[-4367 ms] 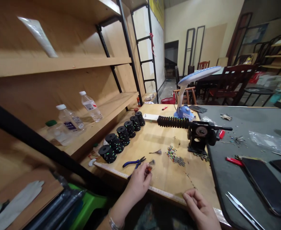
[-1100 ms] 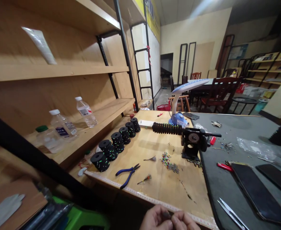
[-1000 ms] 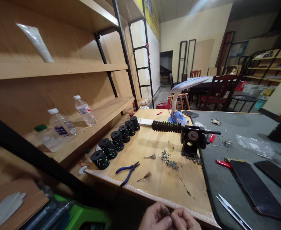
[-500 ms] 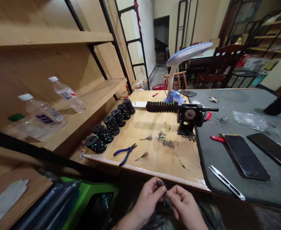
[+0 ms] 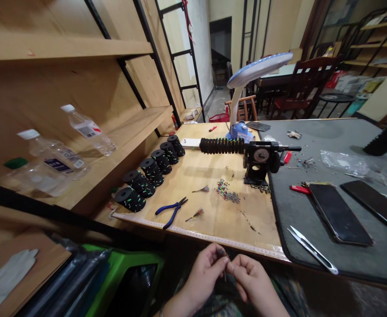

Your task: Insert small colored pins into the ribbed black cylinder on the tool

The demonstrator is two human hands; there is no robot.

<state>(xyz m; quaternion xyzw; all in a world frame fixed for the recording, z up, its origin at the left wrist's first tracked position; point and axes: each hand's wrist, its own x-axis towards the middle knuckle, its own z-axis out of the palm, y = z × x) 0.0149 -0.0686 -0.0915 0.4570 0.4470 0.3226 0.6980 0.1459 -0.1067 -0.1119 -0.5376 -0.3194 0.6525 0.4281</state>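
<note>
Just below the table's front edge, my left hand (image 5: 207, 274) is closed in a pinch around something small, dark and thin that I cannot make out. Thumb and forefinger of my right hand (image 5: 251, 276) press together right beside it, fingertips almost touching the left thumb; what they grip is too small to name. On the wooden tabletop (image 5: 209, 237) in front lie blue-handled pliers (image 5: 171, 213), two small tufted bundles, one of them yellow-tipped (image 5: 196, 214), a thin beaded line (image 5: 249, 221) and a pile of coloured beads and small metal pieces (image 5: 227, 192).
A black winding machine (image 5: 260, 159) holds a wrapped roll (image 5: 222, 145) behind the beads. Several black spools (image 5: 129, 199) stand at the left, below shelved plastic bottles (image 5: 91, 131). Silver snips (image 5: 312, 249) and a phone (image 5: 341, 214) lie on the grey mat. A lamp (image 5: 238, 101) rises behind.
Both hands keep the same pinch at nearly the same spot. The view has shifted very slightly, and the things on the table lie as before.
</note>
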